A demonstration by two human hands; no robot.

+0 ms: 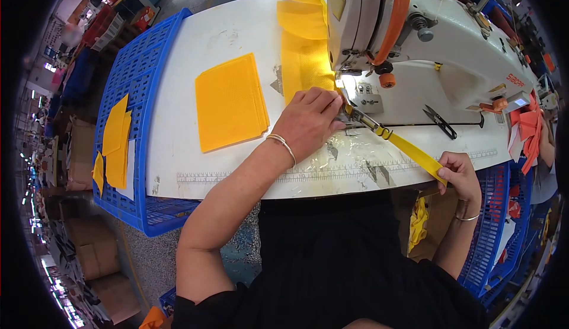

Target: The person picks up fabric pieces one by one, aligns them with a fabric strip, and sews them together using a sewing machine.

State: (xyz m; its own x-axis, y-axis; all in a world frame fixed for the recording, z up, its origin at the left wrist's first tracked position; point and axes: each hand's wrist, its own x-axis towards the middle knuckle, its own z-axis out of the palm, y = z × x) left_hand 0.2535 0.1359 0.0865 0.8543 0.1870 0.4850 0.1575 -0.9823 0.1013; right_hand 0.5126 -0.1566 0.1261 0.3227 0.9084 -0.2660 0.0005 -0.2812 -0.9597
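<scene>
My left hand (pixel 311 118) lies at the sewing machine's (pixel 367 38) needle area, fingers bent and pressed together on the near end of a yellow fabric piece (pixel 302 62). That fabric runs back along the machine head's left side in folded panels. In my right hand (pixel 459 175), thumb and fingers pinch the end of a yellow binding tape (pixel 418 154). The tape stretches up to a metal binder attachment (pixel 364 118) beside the needle plate (pixel 370 101). My left fingertips hide the fabric's edge there.
A stack of yellow fabric pieces (pixel 231 104) lies left on the white table (pixel 184 86). Black thread snips (pixel 440 121) rest at right, and a printed ruler (pixel 237 176) follows the front edge. A blue crate (pixel 151 62) with yellow pieces stands left; another blue crate (pixel 489 228) is at right.
</scene>
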